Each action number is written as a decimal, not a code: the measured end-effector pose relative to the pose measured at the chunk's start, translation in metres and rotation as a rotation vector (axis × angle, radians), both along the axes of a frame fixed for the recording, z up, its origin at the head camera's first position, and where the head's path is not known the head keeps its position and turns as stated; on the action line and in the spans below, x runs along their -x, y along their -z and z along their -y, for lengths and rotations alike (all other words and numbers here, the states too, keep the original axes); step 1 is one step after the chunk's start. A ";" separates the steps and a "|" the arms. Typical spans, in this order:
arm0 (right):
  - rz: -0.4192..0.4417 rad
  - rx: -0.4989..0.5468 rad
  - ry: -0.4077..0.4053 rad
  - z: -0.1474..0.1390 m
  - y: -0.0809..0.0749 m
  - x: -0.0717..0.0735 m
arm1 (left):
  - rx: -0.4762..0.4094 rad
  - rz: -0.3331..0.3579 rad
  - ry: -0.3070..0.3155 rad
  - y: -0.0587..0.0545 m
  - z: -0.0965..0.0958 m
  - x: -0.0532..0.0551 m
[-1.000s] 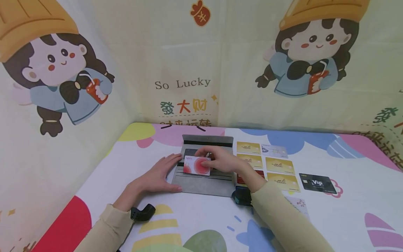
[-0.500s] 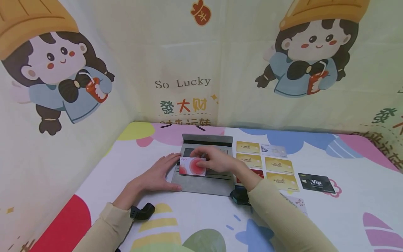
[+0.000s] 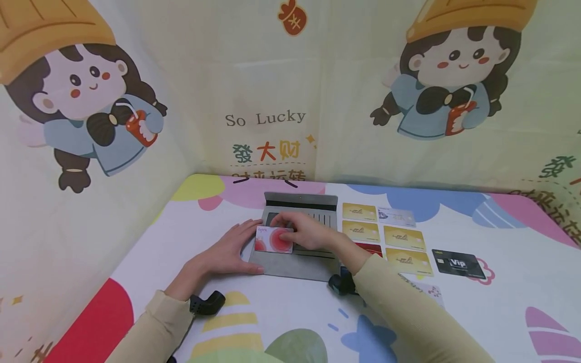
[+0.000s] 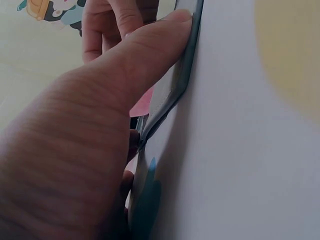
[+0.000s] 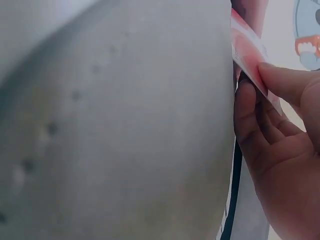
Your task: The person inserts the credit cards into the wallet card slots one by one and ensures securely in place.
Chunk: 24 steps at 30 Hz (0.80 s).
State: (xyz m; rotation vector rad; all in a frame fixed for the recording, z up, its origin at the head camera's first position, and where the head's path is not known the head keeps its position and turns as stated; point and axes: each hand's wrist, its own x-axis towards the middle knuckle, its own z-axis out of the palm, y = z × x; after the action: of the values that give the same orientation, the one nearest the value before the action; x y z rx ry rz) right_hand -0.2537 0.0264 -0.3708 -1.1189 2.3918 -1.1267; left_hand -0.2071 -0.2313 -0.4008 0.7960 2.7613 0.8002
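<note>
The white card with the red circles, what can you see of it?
The white card is a thin rectangle, apparently plastic, printed with red-pink circles and small lettering at its upper left in the head view. Its print faces the head camera. The right grip pinches its right end, thumb on the print. It appears over the grey wallet; whether they touch cannot be told.

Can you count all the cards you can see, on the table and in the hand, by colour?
Gold cards: 4
Silver card: 1
Red card, partly hidden: 1
Black card: 1
White patterned card, partly behind the sleeve: 1
Pink and white card, in the right hand: 1
Total in sight: 9
</note>
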 end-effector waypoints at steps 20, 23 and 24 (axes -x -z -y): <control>0.053 -0.082 -0.009 0.001 0.001 -0.003 | 0.005 -0.012 0.010 0.001 0.000 0.000; 0.054 -0.091 -0.014 0.001 0.001 -0.003 | -0.003 -0.015 0.015 0.000 0.000 0.001; 0.051 -0.093 -0.020 0.001 0.001 -0.003 | -0.004 -0.016 0.015 0.001 0.000 0.001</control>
State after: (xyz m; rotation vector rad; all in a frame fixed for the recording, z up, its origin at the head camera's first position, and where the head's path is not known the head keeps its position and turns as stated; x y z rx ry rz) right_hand -0.2508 0.0254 -0.3715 -1.0687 2.3629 -1.0143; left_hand -0.2078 -0.2317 -0.4013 0.8262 2.7648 0.8000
